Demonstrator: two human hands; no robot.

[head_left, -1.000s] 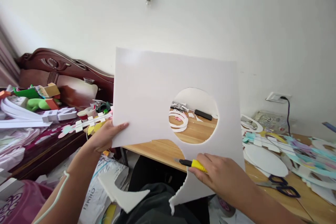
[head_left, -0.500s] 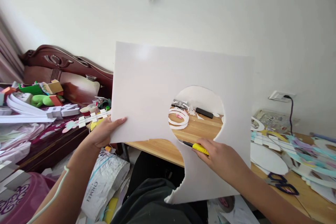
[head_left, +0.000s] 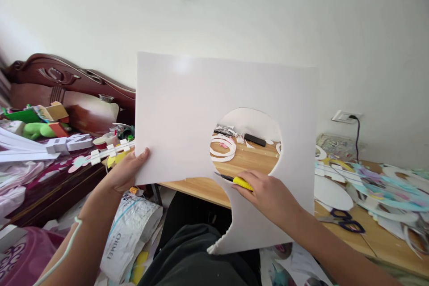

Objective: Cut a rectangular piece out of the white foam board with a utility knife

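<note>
A large white foam board (head_left: 177, 111) stands upright in front of me, with a round hole cut through its right half and a curved cut-out along its lower edge. The cut-out's lower end is ragged. My left hand (head_left: 129, 167) grips the board's lower left corner, thumb on the near face. In my right hand (head_left: 259, 185) is a yellow utility knife (head_left: 241, 183), its dark blade pointing left. The blade lies by the narrow strip of board between the hole and the lower cut-out; whether it touches the board I cannot tell.
Through the hole show white rings (head_left: 223, 156) and a black oblong object (head_left: 254, 139) on the wooden table (head_left: 197, 187). Scissors (head_left: 346, 221) and many cut shapes lie at the right. Left is a cluttered bed (head_left: 36, 178); a white plastic bag (head_left: 130, 232) is below.
The view has turned slightly right, so most things sit further left. The knife's blade has come away from the strip's edge a little, and more of it shows. Both grips are unchanged.
</note>
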